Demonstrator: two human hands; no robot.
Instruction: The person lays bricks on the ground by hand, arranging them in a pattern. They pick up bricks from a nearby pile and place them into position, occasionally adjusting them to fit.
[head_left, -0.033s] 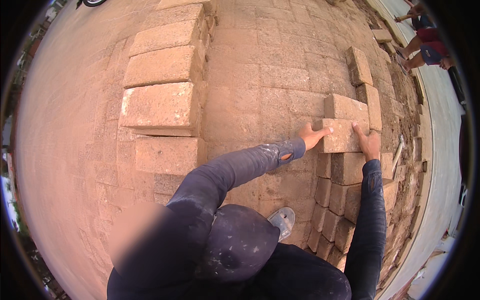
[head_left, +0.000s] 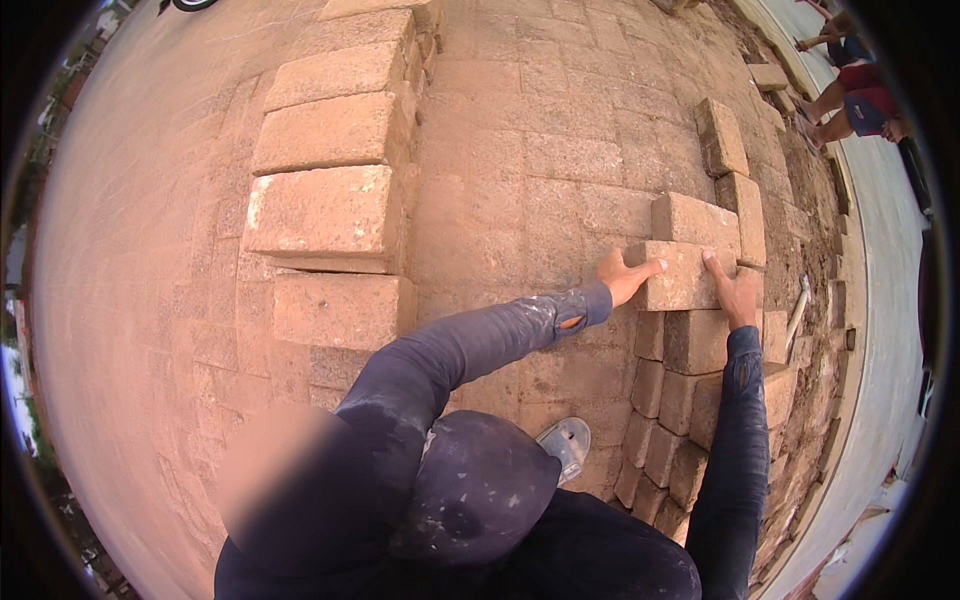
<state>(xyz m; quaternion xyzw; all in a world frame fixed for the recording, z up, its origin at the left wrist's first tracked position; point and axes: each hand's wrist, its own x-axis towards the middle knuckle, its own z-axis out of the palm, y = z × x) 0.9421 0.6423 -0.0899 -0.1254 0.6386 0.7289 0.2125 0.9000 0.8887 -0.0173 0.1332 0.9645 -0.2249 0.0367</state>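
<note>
A tan, rough paving brick [head_left: 678, 278] lies between my two hands on the right, at the top of a stack. My left hand [head_left: 624, 278] grips its left end, with the thumb along the upper face. At the other end my right hand [head_left: 738, 294] is closed round it, thumb on top; most fingers of both hands are hidden behind the brick. Just beyond it, a second brick [head_left: 692, 217] sits close against it. Under and nearer than the held one are stacked bricks [head_left: 694, 338], partly covered by my right forearm.
A row of larger blocks [head_left: 322, 215] runs away on the left. Block paving [head_left: 560, 155] lies between the rows. Farther right are upright bricks [head_left: 740, 205], a pale stick [head_left: 798, 312], loose soil and a kerb. People's legs [head_left: 830, 128] show at the upper right. My sandal [head_left: 568, 443] is below.
</note>
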